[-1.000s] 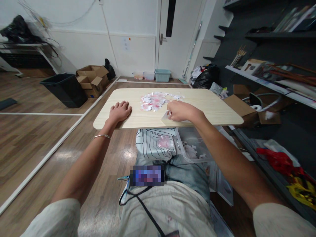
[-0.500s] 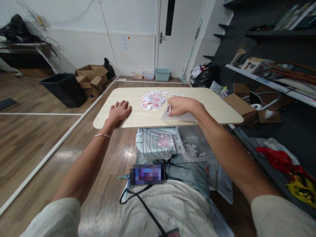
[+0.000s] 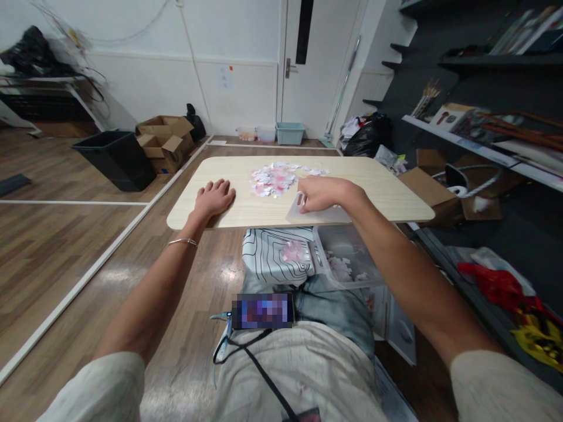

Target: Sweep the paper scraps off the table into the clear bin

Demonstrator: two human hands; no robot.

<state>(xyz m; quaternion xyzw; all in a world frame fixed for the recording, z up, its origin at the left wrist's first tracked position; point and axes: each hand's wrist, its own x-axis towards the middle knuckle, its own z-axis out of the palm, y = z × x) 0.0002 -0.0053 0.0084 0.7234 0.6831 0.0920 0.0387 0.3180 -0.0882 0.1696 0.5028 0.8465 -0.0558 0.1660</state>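
Note:
My left hand [image 3: 215, 197] lies with fingers spread on the left part of the pale wooden tabletop [image 3: 246, 214]. Closed around the handle slot of a translucent white plastic scraper [image 3: 314, 215], my right hand [image 3: 323, 193] holds it close to the table's near edge. Part of the scraper is hidden under the hand. Just beyond it is a pile of white and pink paper-like scraps [image 3: 275, 179], with a thin trail of scraps running off to the right. Below the table edge, a clear plastic bin [image 3: 325, 258] contains more white scraps.
On my lap lie a striped cushion [image 3: 264, 258] holding some pink scraps and a phone [image 3: 263, 311] with a cord. A black bin [image 3: 114, 161] and cardboard boxes [image 3: 165, 140] stand on the floor at left. Dark shelves [image 3: 479, 140] line the right side.
The scraper lies slightly lower and flatter under my right hand, which has shifted a touch toward me. My left hand stays in place on the table.

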